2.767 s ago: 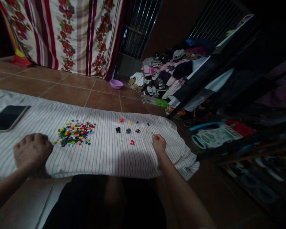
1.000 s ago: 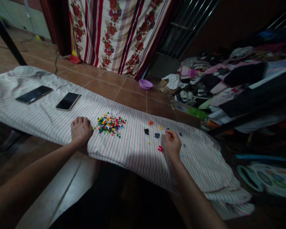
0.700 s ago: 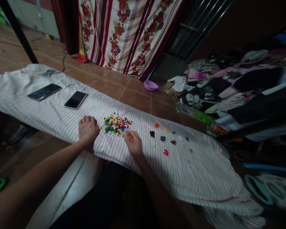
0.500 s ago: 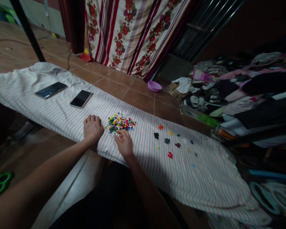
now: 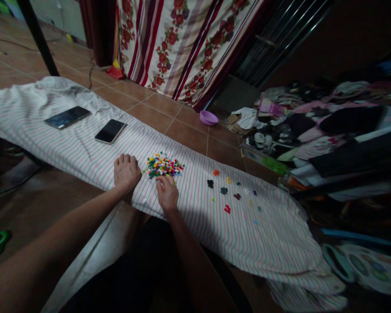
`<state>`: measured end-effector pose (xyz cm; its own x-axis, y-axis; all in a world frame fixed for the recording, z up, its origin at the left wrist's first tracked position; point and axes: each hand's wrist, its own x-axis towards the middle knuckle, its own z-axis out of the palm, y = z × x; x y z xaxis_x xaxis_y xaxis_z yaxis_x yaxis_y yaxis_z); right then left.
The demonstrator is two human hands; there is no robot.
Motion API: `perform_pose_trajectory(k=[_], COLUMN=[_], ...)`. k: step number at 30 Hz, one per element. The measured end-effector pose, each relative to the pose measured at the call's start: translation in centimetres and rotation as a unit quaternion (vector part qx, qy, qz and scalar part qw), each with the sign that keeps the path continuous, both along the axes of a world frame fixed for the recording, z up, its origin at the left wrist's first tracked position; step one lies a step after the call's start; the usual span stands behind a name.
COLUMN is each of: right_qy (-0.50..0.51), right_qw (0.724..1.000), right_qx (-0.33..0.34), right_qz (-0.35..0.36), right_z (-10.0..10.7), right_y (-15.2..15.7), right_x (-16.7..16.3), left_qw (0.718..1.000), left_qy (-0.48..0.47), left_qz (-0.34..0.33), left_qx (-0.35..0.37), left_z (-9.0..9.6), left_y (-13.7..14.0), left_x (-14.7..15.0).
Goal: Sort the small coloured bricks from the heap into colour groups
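A heap of small coloured beads (image 5: 164, 166) lies on a striped cloth (image 5: 84, 152) spread over a low surface. My right hand (image 5: 167, 193) rests at the heap's near edge, fingertips pinched among the beads; what it pinches is too small to make out. My left hand (image 5: 126, 172) sits curled in a fist on the cloth just left of the heap, holding nothing. To the right, several separate little bead clusters (image 5: 228, 193) are laid out in rows on the cloth.
Two dark phones (image 5: 110, 131) (image 5: 67, 117) lie on the cloth at the left. Beyond it are a tiled floor, a purple bowl (image 5: 208, 117), a flowered curtain (image 5: 179, 43) and a pile of clothes (image 5: 306, 121). A toy (image 5: 361, 267) lies at the lower right.
My right hand has come left from the sorted clusters to the near edge of the bead heap. My left fist has stayed put. The view has swung left.
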<state>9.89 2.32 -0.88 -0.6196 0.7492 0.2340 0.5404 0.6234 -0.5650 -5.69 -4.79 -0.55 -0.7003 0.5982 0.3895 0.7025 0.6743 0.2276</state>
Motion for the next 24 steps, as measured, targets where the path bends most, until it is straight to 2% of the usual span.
perform_pose_trajectory(k=[9, 15, 24], right_qy=[0.089, 0.092, 0.110], right_qw=[0.996, 0.995, 0.993], right_qx=[-0.010, -0.038, -0.016], right_qz=[0.013, -0.016, -0.032], right_z=[-0.3, -0.3, 0.8], right_y=[-0.1, -0.4, -1.2], right_x=[0.1, 0.4, 1.6], left_qw=[0.999, 0.998, 0.995], left_qy=[0.008, 0.027, 0.048], left_qz=[0.001, 0.013, 0.025], left_qx=[-0.037, -0.050, -0.080], left_z=[0.6, 0.8, 0.6], left_y=[-0.5, -0.6, -0.6], left_x=[0.4, 0.6, 0.5])
